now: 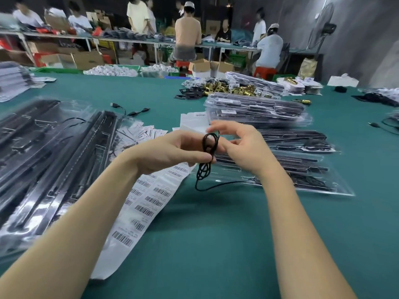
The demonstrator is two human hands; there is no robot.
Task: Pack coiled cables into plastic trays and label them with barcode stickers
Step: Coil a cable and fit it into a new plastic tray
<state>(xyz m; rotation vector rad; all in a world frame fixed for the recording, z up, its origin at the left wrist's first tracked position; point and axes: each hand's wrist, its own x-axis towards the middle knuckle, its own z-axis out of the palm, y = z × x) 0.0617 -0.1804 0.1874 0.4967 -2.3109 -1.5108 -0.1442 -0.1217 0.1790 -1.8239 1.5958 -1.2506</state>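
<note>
Far out beyond the left hand [172,152], a spread of clear plastic trays [43,152] loaded with long black parts, overlapping on the green table [216,244]. Under and just below the left wrist, a long sheet of barcode stickers [149,203], running down toward the near edge. Left hand curled, thumb and fingers pinching the black cable [210,147] at the waist of its loops. Between both hands, held above the table: a few small loops standing up over the pinch, more hanging beneath, and a loose tail trailing off to the right under the right wrist. Right hand [244,145] relaxed, fingers spread and bent only lightly, gripping nothing, hovering just beside the top loop. Beneath and beyond the right hand, an open clear tray [302,186] with black pieces seated in it; farther out, a stack of packed trays [257,111]. Step in hand, judging by the loose tail: still coiling, not yet packing. Next move likely calls for gathering the tail into the loops, keeping the pinch tight against springing, then seating the coil in the tray's cavity to the right.
</note>
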